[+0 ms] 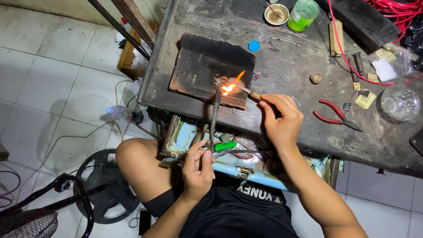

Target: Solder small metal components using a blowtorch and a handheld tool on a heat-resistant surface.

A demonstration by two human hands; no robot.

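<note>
gripping the handle of a slim metal torch, the left hand is closed around it low over the lap, and the torch's tip reaches up to a small orange flame burning on a charred dark board. the right hand is pinched shut on a thin tool with a pale wooden handle, whose point sits in the flame. the two hands are apart, the left near the body and the right resting on the edge of the worn grey tabletop. the board lies flat on the tabletop's left part. red-handled pliers lie just right of the right hand, with a clear glass bowl farther right. a blue round cap sits just beyond the board, and a green cup and a small dish stand at the far edge. a green lighter lies in the open drawer below.
</note>
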